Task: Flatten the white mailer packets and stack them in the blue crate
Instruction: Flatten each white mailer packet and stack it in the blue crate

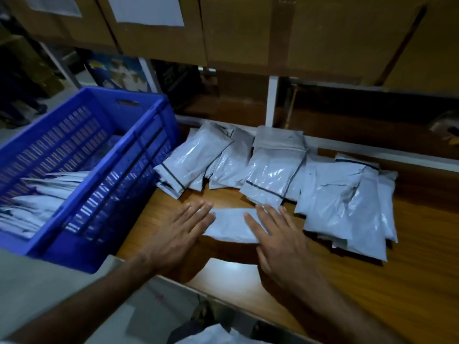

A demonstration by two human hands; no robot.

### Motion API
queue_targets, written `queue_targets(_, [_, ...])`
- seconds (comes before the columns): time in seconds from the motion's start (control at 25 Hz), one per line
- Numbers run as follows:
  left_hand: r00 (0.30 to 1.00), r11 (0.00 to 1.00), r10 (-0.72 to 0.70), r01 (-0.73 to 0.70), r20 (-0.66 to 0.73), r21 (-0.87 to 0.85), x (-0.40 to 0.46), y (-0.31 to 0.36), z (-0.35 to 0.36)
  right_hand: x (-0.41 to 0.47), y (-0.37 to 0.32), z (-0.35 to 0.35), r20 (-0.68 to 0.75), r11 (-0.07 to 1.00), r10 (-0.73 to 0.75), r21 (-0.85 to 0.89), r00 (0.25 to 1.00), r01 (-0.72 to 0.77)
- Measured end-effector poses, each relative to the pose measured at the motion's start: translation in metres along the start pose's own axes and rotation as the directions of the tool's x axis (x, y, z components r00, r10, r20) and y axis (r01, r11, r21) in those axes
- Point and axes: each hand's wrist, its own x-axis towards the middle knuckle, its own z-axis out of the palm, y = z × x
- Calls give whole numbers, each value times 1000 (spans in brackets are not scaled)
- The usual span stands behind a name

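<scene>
One white mailer packet (pixel 232 225) lies flat on the wooden shelf in front of me. My left hand (pixel 182 232) presses on its left end with straight fingers. My right hand (pixel 278 234) lies flat on its right end, fingers spread. Behind it, several more white packets (pixel 268 167) lie in a loose overlapping row. The blue crate (pixel 139 155) stands at the left, with several flattened white packets (pixel 42 197) stacked inside.
The wooden shelf surface (pixel 409 256) stretches right and toward me. Cardboard boxes (pixel 248 33) fill the shelf above. A white shelf upright (pixel 273 100) stands behind the packets. A grey ledge (pixel 37 281) runs under the crate at the near left.
</scene>
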Motion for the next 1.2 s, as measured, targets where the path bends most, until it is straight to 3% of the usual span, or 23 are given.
queue_targets(0.2, [977,980,126,-95,174,-175,-39,17,31,-70,-51,47,188,980,179,57,966,-192])
queue_targets(0.32, [991,962,26,12,134,-272,-35,30,31,-67,-68,43,133,934,295,170,946,-315])
queue_targets(0.48, [989,951,-60,97,132,-293,-2,39,42,-23,-81,54,119,889,441,81,890,-452])
queue_targets(0.76, [980,935,-167,193,113,-298,0,45,57,-18,-78,74,98,890,448,44,889,-453])
queue_targets(1.2, [978,925,-182,207,105,-317,3,46,63,-8,-75,80,166,908,418,-34,893,-418])
